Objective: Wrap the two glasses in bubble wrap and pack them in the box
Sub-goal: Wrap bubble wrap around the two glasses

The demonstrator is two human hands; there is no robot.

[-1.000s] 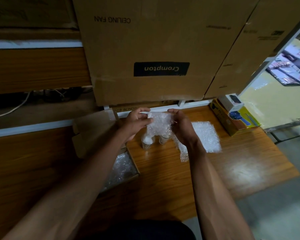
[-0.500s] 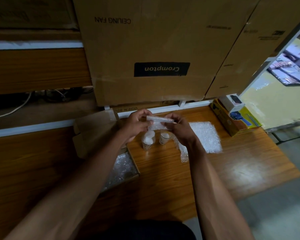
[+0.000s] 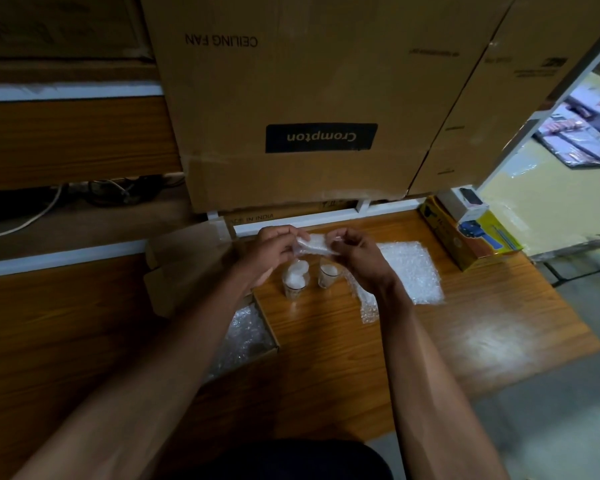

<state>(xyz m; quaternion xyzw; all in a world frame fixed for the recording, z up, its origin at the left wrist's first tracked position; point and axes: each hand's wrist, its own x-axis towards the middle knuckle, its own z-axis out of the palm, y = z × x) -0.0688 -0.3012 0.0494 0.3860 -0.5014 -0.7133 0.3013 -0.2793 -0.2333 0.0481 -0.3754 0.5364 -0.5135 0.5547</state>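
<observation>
Since a second ago I see the bubble wrap piece (image 3: 312,244) folded from a hanging sheet into a small wad, pinched by the fingers of my left hand (image 3: 272,249) and right hand (image 3: 355,251). Both glasses (image 3: 295,280) stand on the table (image 3: 326,341) just below, beside the open box (image 3: 246,337).
</observation>
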